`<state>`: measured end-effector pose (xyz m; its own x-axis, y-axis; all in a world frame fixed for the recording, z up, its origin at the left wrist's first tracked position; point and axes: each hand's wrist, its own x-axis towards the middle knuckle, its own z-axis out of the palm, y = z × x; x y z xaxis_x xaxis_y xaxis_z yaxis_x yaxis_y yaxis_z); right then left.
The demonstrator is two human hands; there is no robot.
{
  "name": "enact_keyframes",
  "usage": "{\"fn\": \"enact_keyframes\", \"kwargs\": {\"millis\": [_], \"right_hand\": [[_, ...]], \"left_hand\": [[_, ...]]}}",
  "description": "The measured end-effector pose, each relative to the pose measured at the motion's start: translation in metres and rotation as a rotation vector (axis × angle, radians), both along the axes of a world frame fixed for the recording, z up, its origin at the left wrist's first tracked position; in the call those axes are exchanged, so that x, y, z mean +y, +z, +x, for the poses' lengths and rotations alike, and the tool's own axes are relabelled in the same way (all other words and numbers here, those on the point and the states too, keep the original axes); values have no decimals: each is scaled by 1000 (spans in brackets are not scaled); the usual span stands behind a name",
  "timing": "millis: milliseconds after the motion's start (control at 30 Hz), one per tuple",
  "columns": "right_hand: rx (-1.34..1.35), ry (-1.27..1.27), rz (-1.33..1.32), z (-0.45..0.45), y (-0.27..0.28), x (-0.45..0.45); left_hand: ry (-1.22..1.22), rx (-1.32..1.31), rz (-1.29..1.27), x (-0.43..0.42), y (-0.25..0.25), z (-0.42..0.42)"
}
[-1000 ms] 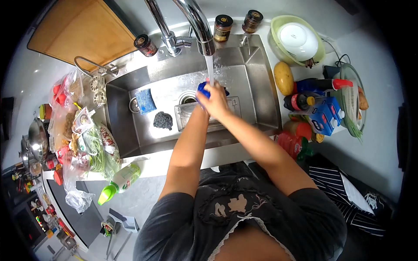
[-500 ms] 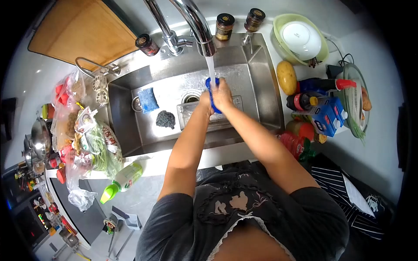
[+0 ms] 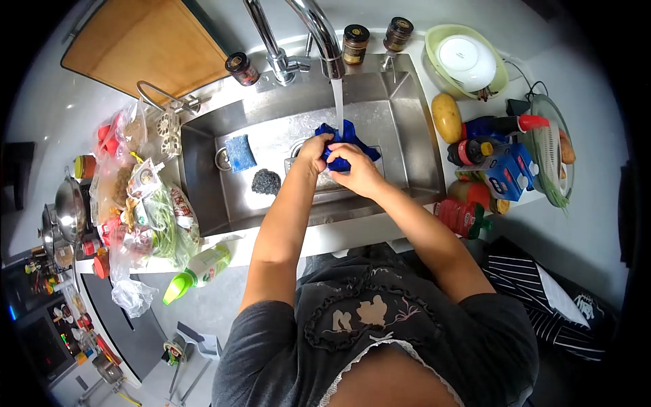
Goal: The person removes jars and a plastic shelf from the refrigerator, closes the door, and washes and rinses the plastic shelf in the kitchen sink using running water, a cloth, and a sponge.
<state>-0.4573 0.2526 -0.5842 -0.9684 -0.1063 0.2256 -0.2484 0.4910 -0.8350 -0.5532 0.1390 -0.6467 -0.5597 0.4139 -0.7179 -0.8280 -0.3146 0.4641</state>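
Observation:
A dark blue cloth [image 3: 349, 130] is spread between both hands under the running water of the chrome faucet [image 3: 333, 66], over the steel sink [image 3: 298, 122]. My left hand [image 3: 315, 150] grips the cloth's left side with its fingers closed. On the right side, my right hand [image 3: 354, 168] has its fingers curled onto the cloth. Below the hands lies a clear tray [image 3: 375, 165], partly hidden. To the left in the sink are a blue sponge cloth [image 3: 240, 153] and a black scouring pad [image 3: 266, 182].
Bagged vegetables [image 3: 159, 217] and a green-capped bottle [image 3: 198, 273] stand left of the sink. Jars [image 3: 355, 45] line the back edge. At the right are a green basin [image 3: 502, 78], a potato [image 3: 446, 118], a cola bottle [image 3: 468, 152] and blue cartons [image 3: 507, 173].
The blue cloth, bunched up and then held lengthwise earlier, is now opened out wider under the water. My hands have moved slightly apart, and the view has shifted a little.

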Motion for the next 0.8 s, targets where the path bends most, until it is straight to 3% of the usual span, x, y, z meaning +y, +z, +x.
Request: {"fn": "enact_keyframes", "kwargs": {"millis": [100,200,300,367,400,433,467,533,600,667,700,733,800], "right_hand": [[-165,-232,-172,-4,-23,10],[-243,-429,-28,-28,-63,19],[-601,-205,-616,-43,-58,20],[-654,-115,-490,-49,-56,28],[-679,-70,-426,-52,-57,34],[-598,-113,-166,-57,-57,36],[-594,-101,-129,-57,-57,38],[-587,-77,-53,-59,-47,43],[-484,-108,-105,-54,-30,38],[-430,-149,-138,-54,-22,34],[-414,-156,-279,-55,-19,32],[-433,-182,-390,-56,-17,31],[-469,-237,-611,-59,-11,30]], "left_hand": [[78,12,5,2,2,-1],[80,7,49,6,8,1],[43,76,20,5,9,-3],[81,148,-40,0,26,-2],[50,198,-101,-3,34,-2],[18,249,-161,-6,41,-3],[-16,297,-222,-10,45,-4],[-115,657,-450,-23,18,-16],[-276,764,-884,-37,7,-29],[-239,828,-1178,-41,2,-28],[-216,855,-1325,-42,-1,-25],[-161,770,-1341,-41,10,-17],[-133,708,-1335,-34,-28,-17]]}}
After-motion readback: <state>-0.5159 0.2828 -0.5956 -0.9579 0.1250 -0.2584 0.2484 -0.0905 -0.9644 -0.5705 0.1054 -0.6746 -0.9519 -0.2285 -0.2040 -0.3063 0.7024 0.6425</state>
